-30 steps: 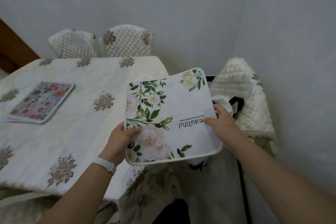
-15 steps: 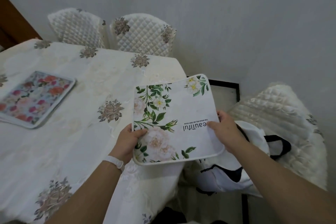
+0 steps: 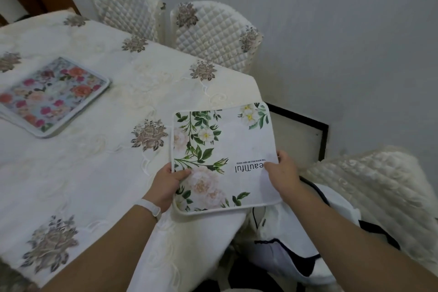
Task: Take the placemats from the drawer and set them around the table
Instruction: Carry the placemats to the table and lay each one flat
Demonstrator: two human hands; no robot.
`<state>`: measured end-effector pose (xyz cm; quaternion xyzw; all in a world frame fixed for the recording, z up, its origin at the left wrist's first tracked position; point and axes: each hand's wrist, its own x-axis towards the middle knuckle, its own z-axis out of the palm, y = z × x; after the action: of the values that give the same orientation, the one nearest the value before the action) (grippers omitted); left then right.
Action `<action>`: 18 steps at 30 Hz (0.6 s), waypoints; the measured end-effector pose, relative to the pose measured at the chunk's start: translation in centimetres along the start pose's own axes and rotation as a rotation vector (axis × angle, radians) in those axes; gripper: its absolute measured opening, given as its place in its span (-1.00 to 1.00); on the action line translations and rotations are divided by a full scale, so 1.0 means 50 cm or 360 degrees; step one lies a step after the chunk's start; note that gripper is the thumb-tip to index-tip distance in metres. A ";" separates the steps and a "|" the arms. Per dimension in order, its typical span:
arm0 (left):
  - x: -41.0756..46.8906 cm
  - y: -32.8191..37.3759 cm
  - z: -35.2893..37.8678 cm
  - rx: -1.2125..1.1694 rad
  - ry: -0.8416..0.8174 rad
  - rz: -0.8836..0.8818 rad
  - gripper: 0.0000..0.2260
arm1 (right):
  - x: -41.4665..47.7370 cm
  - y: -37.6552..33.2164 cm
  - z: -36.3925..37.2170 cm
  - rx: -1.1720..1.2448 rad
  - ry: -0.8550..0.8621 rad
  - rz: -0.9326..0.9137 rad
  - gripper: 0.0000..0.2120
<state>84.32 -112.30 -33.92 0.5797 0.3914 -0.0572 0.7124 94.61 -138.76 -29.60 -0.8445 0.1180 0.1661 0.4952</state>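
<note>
The left hand (image 3: 166, 182) and right hand (image 3: 282, 173) each pinch 1 side edge of the white floral placemat (image 3: 227, 147), thumbs on top. Gripped on both sides, it stays flat between them over the table (image 3: 99, 168) corner, probably for a square placing. 1 rose-print placemat (image 3: 52, 95) lies well left of the left hand.

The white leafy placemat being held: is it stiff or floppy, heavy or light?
Probably fairly stiff: the placemat looks flat though the left hand and right hand grip only its near side edges. Its far corner, past the table edge, shows no droop. Likely light: a pinch each side seems enough.
</note>
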 end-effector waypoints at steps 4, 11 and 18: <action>-0.010 -0.046 0.012 -0.0096 0.0097 -0.0120 -0.81 | 0.043 0.007 0.012 -0.0148 -0.0118 -0.0018 -0.84; -0.027 -0.098 0.027 -0.0165 0.0155 -0.0214 -0.90 | 0.089 0.047 0.018 -0.0065 -0.0142 0.0103 -0.82; -0.034 -0.107 0.102 -0.0389 0.0281 -0.0165 -0.88 | 0.059 0.101 0.026 0.0476 0.0057 0.0299 -0.72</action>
<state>82.77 -119.10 -36.92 0.4705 0.4859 0.0054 0.7365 95.26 -140.16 -35.41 -0.7494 0.2287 0.1773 0.5955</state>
